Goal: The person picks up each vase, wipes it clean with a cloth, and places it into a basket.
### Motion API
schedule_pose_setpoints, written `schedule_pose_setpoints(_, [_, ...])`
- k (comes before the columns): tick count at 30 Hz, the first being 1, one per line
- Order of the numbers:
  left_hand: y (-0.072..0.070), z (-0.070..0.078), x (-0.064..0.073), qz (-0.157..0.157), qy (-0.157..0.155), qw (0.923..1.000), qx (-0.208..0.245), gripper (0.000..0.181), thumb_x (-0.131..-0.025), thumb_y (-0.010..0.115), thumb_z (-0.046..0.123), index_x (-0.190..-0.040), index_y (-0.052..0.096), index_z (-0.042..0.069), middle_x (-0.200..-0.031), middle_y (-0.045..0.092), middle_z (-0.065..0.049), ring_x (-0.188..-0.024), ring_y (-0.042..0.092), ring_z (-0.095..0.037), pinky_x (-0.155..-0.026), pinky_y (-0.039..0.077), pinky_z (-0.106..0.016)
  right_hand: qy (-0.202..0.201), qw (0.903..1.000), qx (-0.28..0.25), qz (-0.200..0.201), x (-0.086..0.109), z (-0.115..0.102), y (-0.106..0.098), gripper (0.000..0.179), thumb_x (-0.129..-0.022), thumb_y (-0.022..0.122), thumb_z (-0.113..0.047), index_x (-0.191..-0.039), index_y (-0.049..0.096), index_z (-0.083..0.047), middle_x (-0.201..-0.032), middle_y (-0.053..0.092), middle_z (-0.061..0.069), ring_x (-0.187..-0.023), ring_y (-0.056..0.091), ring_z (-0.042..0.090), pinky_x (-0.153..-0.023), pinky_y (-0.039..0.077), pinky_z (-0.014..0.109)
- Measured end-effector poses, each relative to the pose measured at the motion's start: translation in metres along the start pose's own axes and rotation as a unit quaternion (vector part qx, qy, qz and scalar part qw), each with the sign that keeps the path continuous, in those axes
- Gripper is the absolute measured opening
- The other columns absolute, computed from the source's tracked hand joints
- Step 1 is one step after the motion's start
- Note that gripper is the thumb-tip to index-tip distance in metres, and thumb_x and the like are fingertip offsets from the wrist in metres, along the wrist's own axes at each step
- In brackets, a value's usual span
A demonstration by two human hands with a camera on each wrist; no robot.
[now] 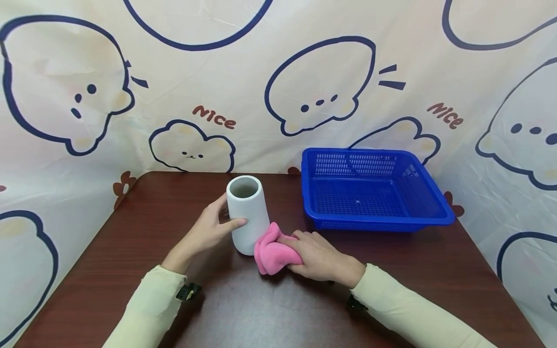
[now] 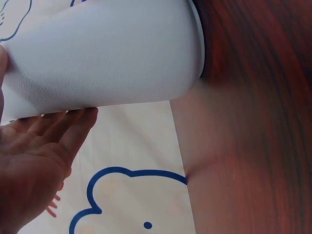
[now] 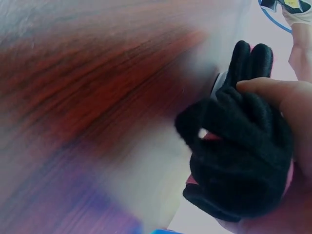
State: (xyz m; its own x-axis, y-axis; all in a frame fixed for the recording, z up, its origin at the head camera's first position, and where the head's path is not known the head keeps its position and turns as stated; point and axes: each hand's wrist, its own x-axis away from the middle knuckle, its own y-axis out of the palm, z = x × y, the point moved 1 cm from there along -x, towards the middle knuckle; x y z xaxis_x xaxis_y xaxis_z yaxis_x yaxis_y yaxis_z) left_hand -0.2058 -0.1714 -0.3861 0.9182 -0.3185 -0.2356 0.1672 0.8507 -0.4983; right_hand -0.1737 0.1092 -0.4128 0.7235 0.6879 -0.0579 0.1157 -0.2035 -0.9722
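Observation:
A white tapered vase (image 1: 251,217) is upright over the table, its round mouth facing up. My left hand (image 1: 209,229) grips its upper left side, thumb across the front and fingers behind. In the left wrist view the smooth wall of the vase (image 2: 117,53) fills the upper part, with the fingers along its side. A bunched pink cloth (image 1: 276,253) is in my right hand (image 1: 316,256), pressed up to the lower right of the vase. From the right wrist, the folded cloth (image 3: 239,165) shows a dark, soft side, with a fingertip over its folds.
A blue plastic basket (image 1: 315,223) with slotted walls stands at the back right of the brown wooden table (image 1: 270,309). Behind and at both sides hangs a pale cartoon-printed sheet (image 1: 252,96). Dark bands (image 1: 188,291) circle both wrists.

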Motion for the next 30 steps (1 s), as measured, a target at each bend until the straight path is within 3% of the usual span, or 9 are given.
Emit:
schedule_pose_setpoints(9, [0.0003, 0.0018, 0.001, -0.005, -0.014, 0.9999, -0.001, 0.068, -0.09, 0.077, 0.022, -0.149, 0.043, 0.013, -0.137, 0.06, -0.015, -0.121, 0.065, -0.035, -0.103, 0.053, -0.055, -0.006, 0.9998, 0.01, -0.019, 0.0011, 0.0017, 0.0041, 0.049, -0.085, 0.076, -0.03, -0.132, 0.063, -0.023, -0.092, 0.062, -0.002, -0.086, 0.055, 0.014, -0.067, 0.039, 0.028])
schedule_pose_setpoints(30, [-0.0012, 0.005, 0.0017, -0.01, -0.019, 0.9998, -0.001, 0.07, -0.091, 0.077, 0.022, -0.15, 0.041, 0.013, -0.139, 0.059, -0.016, -0.124, 0.063, -0.037, -0.104, 0.052, -0.056, 0.02, 0.9968, -0.017, -0.075, -0.0006, 0.0035, 0.002, 0.055, -0.084, 0.075, -0.036, -0.136, 0.061, -0.024, -0.095, 0.06, -0.005, -0.091, 0.052, 0.011, -0.071, 0.039, 0.028])
